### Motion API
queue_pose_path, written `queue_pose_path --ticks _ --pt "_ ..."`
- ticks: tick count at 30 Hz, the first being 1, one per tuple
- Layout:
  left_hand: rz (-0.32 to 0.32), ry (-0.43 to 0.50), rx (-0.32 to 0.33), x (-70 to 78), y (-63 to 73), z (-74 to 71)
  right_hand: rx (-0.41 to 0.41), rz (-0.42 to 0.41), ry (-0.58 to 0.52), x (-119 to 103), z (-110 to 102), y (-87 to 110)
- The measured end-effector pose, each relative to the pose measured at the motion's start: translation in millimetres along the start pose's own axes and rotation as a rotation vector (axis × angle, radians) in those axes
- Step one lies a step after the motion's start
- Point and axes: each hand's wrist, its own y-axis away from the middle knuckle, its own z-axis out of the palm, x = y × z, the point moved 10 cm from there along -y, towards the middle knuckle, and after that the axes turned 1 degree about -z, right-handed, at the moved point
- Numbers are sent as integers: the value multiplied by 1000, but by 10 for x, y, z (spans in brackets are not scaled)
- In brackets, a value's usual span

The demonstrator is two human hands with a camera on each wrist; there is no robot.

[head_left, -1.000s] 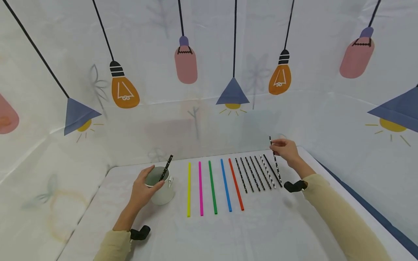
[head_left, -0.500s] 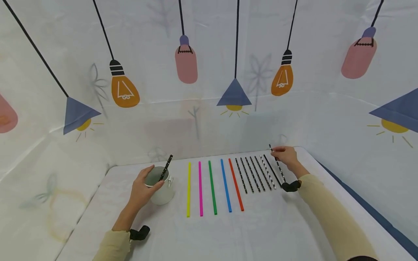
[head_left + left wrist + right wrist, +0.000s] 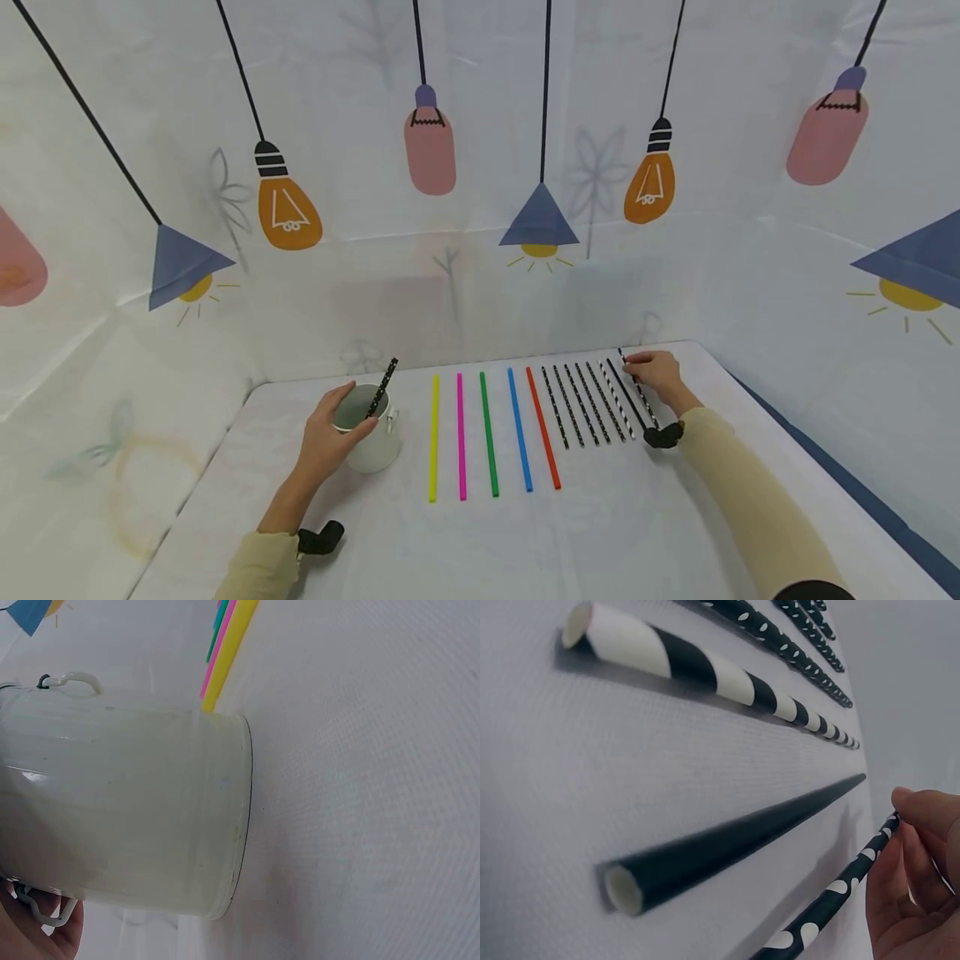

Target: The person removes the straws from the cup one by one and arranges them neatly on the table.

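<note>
In the head view my left hand [image 3: 328, 433] holds a pale enamel cup [image 3: 375, 452], thumb and fingers spread round its side. The cup stands upright, and a black white-dotted straw [image 3: 383, 386] leans out of it. Small loop handles on the cup [image 3: 135, 802] show in the left wrist view. My right hand [image 3: 656, 373] pinches the far end of another black straw with white dots [image 3: 825, 906], slanting low over the table. Beside it lie a plain black straw [image 3: 727, 844] and a black-and-white striped straw [image 3: 697, 664].
Several dotted black straws [image 3: 572, 406] lie in a row left of the striped one. Further left are red [image 3: 543, 427], blue [image 3: 520, 429], green [image 3: 489, 433], pink [image 3: 461, 436] and yellow straws [image 3: 433, 437]. A lamp-printed white sheet [image 3: 480, 292] stands behind the white table [image 3: 480, 550].
My right hand has lowered toward the table with the dotted straw, which now lies flatter beside the plain black one. My left hand and the cup have stayed in place.
</note>
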Motion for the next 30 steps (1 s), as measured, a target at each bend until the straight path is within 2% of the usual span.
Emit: queue_pose_path --ticks 14,30 --pt "-5 4 -7 2 18 14 16 -12 108 118 55 10" --pt "-22 -12 -9 -4 14 10 27 -78 185 93 78 -31"
